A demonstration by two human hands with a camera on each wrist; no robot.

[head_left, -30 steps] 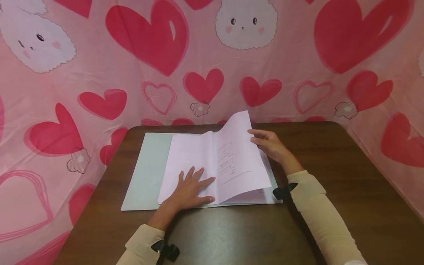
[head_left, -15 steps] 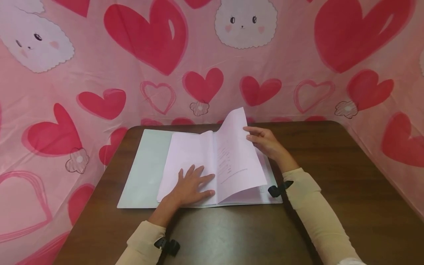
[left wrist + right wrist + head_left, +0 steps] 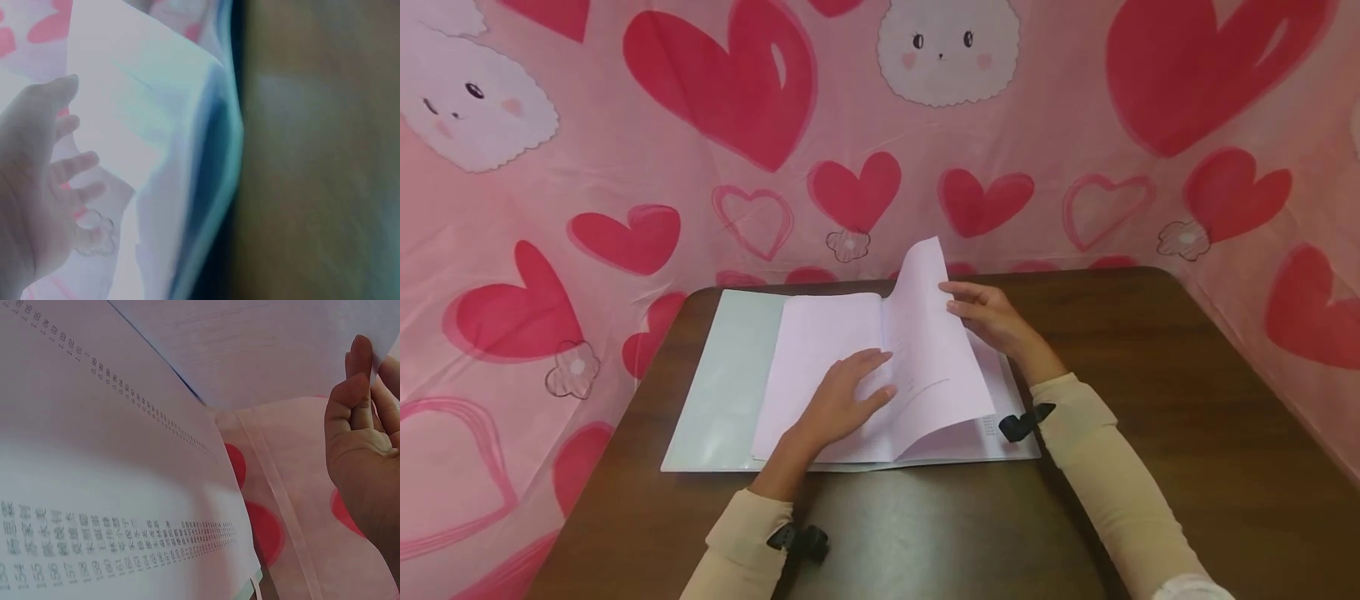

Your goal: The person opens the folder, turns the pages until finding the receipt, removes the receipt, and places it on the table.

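A page-turn seems midway in the pale green document folder (image 3: 718, 383).
The left grip (image 3: 844, 400), fingers loose, is over the left page (image 3: 827, 329); farther off, the right grip (image 3: 988, 315) pinches the raised sheet (image 3: 934, 350) by its edge. The folder lies toward the surface's (image 3: 895, 533) far edge; next likely calls for guiding the sheet leftward.

Brown table (image 3: 1187, 417), pink cloth (image 3: 1060, 83) — red hearts (image 3: 985, 202)

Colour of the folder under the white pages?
Pale bluish green; the folder shows best in the head view.
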